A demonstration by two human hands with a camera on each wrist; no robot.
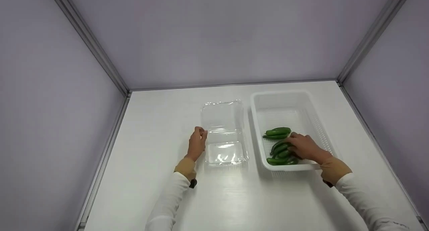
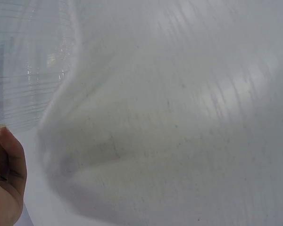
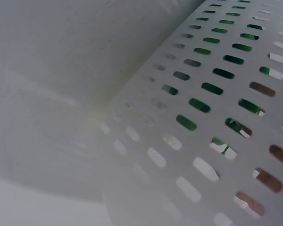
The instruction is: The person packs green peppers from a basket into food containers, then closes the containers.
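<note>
Head view: right hand (image 1: 303,146) on peppers (image 1: 281,153)

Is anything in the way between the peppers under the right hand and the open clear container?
Only the basket's left wall: the peppers lie inside the basket, below its rim, under the right hand. The container stands open just left of it, the left hand at its left edge, not over the opening.

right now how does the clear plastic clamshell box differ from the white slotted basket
The clear plastic clamshell box is see-through and shallow, lying hinged open; the white slotted plastic basket is opaque and deeper, with slots in its walls. The box holds nothing visible, while the basket holds green peppers. The left hand touches the box's left edge; the right hand reaches into the basket, on the peppers. Both are rectangular and sit side by side on the white table.
</note>
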